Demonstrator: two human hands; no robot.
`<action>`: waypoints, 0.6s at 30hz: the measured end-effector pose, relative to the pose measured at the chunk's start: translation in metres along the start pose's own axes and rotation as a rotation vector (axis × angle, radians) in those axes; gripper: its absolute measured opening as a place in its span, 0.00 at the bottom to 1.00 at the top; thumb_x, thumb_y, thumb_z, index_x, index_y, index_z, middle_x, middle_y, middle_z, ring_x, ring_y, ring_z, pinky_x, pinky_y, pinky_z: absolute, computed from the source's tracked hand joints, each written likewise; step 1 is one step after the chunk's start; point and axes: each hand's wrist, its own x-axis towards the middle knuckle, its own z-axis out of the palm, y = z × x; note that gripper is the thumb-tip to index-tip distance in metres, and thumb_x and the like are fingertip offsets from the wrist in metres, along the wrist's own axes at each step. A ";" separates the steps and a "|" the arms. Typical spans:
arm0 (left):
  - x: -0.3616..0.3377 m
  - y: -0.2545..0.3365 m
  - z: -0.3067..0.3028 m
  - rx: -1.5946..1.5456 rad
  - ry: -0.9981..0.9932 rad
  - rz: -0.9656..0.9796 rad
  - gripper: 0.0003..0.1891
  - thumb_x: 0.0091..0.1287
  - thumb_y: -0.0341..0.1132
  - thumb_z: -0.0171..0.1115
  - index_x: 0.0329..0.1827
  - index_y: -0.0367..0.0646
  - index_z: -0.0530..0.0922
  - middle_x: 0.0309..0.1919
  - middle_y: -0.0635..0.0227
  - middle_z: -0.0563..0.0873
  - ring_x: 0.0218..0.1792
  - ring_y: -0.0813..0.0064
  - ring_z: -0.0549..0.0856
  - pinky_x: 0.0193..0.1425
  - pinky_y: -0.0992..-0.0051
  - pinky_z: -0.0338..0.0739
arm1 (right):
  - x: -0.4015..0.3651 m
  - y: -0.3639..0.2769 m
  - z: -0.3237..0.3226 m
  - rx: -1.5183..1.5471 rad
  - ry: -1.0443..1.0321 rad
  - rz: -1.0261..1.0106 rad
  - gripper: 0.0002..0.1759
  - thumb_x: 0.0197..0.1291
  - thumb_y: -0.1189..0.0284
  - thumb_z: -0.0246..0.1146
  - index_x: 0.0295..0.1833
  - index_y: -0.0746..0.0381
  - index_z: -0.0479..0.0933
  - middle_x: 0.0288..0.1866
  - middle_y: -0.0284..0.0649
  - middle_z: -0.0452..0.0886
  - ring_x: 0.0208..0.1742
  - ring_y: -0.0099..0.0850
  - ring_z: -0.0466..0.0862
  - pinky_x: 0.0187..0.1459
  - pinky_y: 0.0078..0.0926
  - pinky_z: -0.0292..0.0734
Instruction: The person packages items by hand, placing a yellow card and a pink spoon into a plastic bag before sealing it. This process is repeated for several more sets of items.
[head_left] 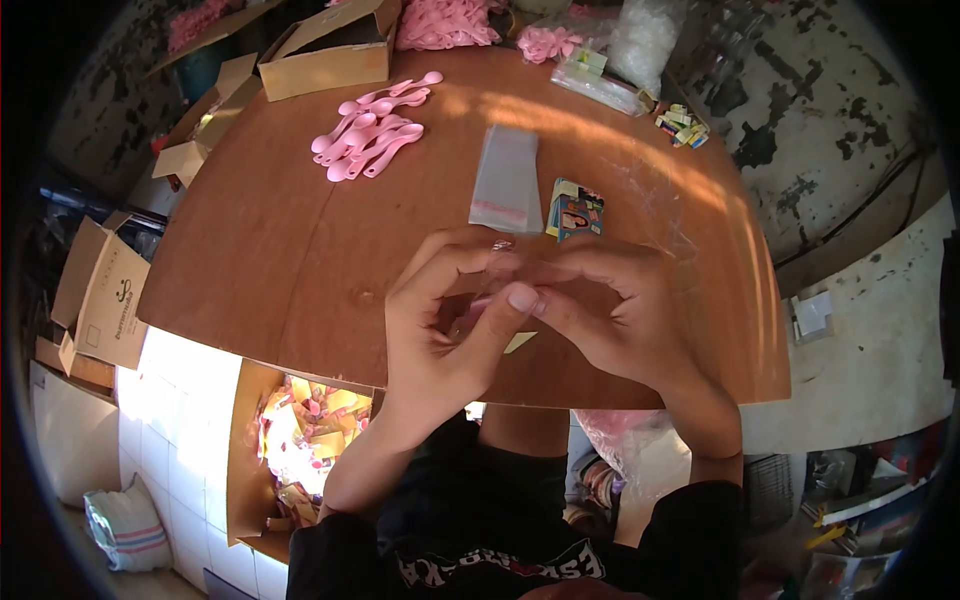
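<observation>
My left hand (440, 310) and my right hand (620, 305) meet over the near part of the table, thumbs almost touching. Between their fingertips they pinch a small clear plastic bag (470, 316) with something pink in it, mostly hidden behind the fingers. Just beyond my hands lies a stack of flat clear plastic bags (506, 175). Beside it, to the right, is a small pile of printed cards (578, 210). A pale yellow slip of paper (521, 342) shows below my thumbs. Farther left, several pink spoons (365, 135) lie in a loose heap.
The brown wooden table (240, 260) has a rounded far edge. On it stand a cardboard box (330, 60), a heap of pink pieces (447, 25) and small coloured packets (683, 126). Below the near edge, an open carton (250, 460) holds many filled packets. Another carton (105, 300) stands left.
</observation>
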 end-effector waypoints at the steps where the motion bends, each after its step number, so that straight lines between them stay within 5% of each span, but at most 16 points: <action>1: 0.000 -0.001 -0.005 -0.071 -0.025 0.054 0.21 0.62 0.27 0.71 0.58 0.35 0.77 0.56 0.62 0.77 0.54 0.73 0.81 0.55 0.75 0.79 | 0.003 -0.002 0.000 -0.107 0.062 -0.092 0.11 0.55 0.75 0.72 0.42 0.68 0.83 0.38 0.43 0.85 0.38 0.29 0.85 0.42 0.24 0.78; 4: 0.000 0.000 -0.021 -0.074 -0.098 0.113 0.31 0.59 0.28 0.74 0.65 0.35 0.71 0.61 0.59 0.74 0.62 0.65 0.78 0.64 0.67 0.75 | 0.012 -0.005 -0.002 -0.122 0.254 -0.217 0.05 0.53 0.80 0.69 0.37 0.67 0.83 0.34 0.42 0.85 0.34 0.29 0.84 0.38 0.24 0.78; 8: 0.004 -0.005 -0.022 -0.008 -0.182 0.076 0.33 0.57 0.27 0.75 0.66 0.34 0.71 0.61 0.56 0.78 0.61 0.64 0.80 0.67 0.63 0.74 | 0.021 -0.003 0.002 -0.166 0.084 -0.148 0.04 0.52 0.81 0.68 0.35 0.67 0.83 0.32 0.41 0.85 0.34 0.27 0.85 0.38 0.22 0.77; 13: 0.000 -0.007 -0.021 -0.100 -0.116 -0.146 0.10 0.66 0.23 0.67 0.50 0.33 0.82 0.40 0.66 0.88 0.44 0.82 0.84 0.52 0.77 0.82 | 0.019 -0.002 0.006 -0.081 0.065 -0.078 0.04 0.55 0.80 0.67 0.37 0.68 0.83 0.34 0.40 0.85 0.36 0.24 0.84 0.40 0.22 0.78; 18: -0.001 -0.007 -0.030 -0.121 -0.064 -0.202 0.10 0.68 0.24 0.66 0.50 0.33 0.82 0.41 0.67 0.88 0.41 0.85 0.84 0.46 0.81 0.81 | 0.007 -0.011 0.023 0.360 0.177 0.274 0.10 0.61 0.77 0.68 0.46 0.70 0.81 0.40 0.40 0.85 0.40 0.22 0.84 0.46 0.20 0.79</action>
